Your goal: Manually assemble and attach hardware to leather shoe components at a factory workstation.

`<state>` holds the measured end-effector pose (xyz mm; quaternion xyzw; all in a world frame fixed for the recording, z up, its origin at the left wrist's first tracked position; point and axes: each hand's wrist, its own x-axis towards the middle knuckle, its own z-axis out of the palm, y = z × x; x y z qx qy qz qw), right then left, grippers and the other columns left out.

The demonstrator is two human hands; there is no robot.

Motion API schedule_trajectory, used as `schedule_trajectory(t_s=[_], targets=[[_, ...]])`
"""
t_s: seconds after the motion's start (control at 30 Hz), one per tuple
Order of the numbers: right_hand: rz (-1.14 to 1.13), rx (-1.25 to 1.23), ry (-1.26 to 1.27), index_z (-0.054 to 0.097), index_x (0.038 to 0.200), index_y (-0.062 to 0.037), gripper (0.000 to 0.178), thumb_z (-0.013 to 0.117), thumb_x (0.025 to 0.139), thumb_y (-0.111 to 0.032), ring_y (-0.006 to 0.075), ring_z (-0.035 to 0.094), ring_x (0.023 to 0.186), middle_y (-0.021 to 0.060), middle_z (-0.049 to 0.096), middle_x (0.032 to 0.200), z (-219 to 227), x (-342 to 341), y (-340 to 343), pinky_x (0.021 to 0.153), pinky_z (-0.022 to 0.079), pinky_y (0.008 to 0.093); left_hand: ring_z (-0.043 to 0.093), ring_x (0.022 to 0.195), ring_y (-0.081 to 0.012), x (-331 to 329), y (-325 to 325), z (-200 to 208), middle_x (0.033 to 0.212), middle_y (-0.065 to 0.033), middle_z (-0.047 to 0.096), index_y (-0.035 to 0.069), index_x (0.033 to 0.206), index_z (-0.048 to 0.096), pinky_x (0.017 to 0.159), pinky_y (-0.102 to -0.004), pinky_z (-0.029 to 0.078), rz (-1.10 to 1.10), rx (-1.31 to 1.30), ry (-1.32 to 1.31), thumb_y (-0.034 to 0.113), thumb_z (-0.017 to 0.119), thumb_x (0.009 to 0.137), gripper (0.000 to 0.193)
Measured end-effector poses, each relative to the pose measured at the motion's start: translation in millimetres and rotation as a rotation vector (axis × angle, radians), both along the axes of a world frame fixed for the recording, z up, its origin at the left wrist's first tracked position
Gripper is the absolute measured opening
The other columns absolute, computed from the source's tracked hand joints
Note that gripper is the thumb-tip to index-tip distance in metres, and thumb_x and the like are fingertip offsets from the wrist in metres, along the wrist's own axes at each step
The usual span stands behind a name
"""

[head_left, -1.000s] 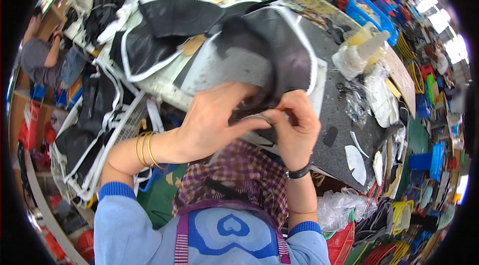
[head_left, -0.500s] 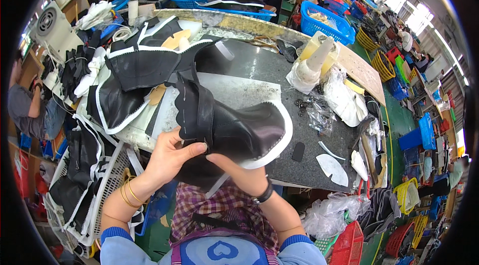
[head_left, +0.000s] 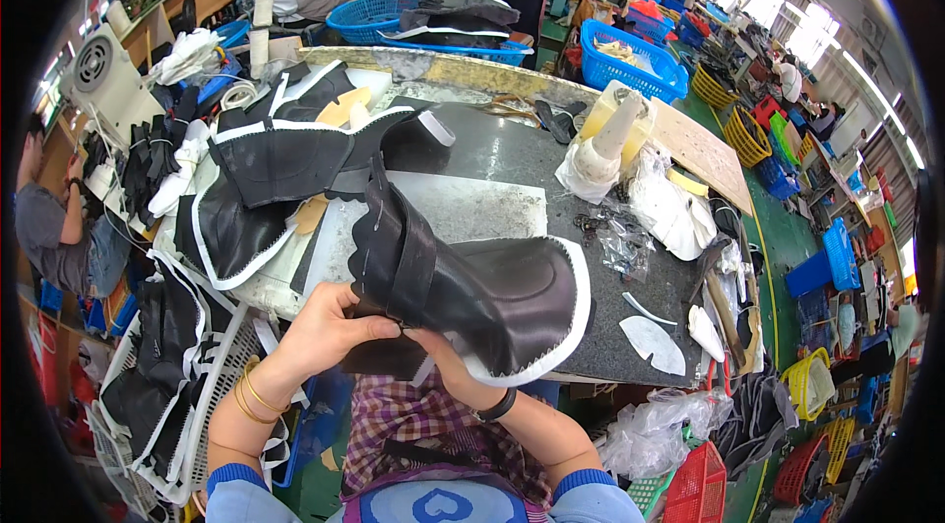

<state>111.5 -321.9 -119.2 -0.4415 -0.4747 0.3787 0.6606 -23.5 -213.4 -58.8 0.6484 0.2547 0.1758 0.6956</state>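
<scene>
A black leather boot upper (head_left: pixel 482 292) with a scalloped top edge, a strap across it and a white zigzag-cut lower edge is held up over the near side of the table. My left hand (head_left: pixel 330 331) pinches its scalloped end, thumb on top near the strap. Close beside it, my right hand (head_left: pixel 453 366) grips the near underside, its fingers mostly hidden behind the leather. To the left, more black boot uppers (head_left: pixel 271 164) with white edging lie overlapped on the table.
A white plastic basket (head_left: pixel 212 395) of black uppers stands at the left. On the dark tabletop (head_left: pixel 472 144) sit a white cone-shaped holder (head_left: pixel 605 149), plastic wrappings (head_left: pixel 615 243) and a white cut piece (head_left: pixel 653 344). Blue baskets (head_left: pixel 630 65) stand beyond. Other people work at the back and left.
The boot upper has tilted, its toe part swinging lower and to the right. Both hands keep their grip. The small dark oval piece on the table is now hidden behind the upper.
</scene>
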Motion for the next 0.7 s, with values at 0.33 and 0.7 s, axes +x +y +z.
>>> schedule_trajectory(t_s=[0.33, 0.7], targets=[[0.019, -0.016, 0.096, 0.058, 0.104, -0.0005, 0.021, 0.050, 0.085, -0.006, 0.0132, 0.055, 0.096, 0.0080, 0.060, 0.102, 20, -2, -3, 0.086, 0.041, 0.0260, 0.054, 0.066, -0.0204, -1, -10, 11, 0.075, -0.0079, 0.056, -0.003, 0.083, 0.059, 0.058, -0.0285, 0.042, 0.157, 1.203, -0.165, 0.007, 0.073, 0.061, 0.027], [0.084, -0.045, 0.165, 0.061, 0.099, -0.0008, 0.018, 0.054, 0.083, -0.007, 0.0118, 0.056, 0.092, 0.0064, 0.061, 0.098, 24, 4, -6, 0.084, 0.042, 0.0250, 0.055, 0.071, -0.0243, 3, -15, 20, 0.081, -0.0096, 0.057, -0.001, 0.085, 0.059, 0.064, -0.0296, 0.043, 0.053, 0.956, -0.180, 0.012, 0.069, 0.066, 0.024]])
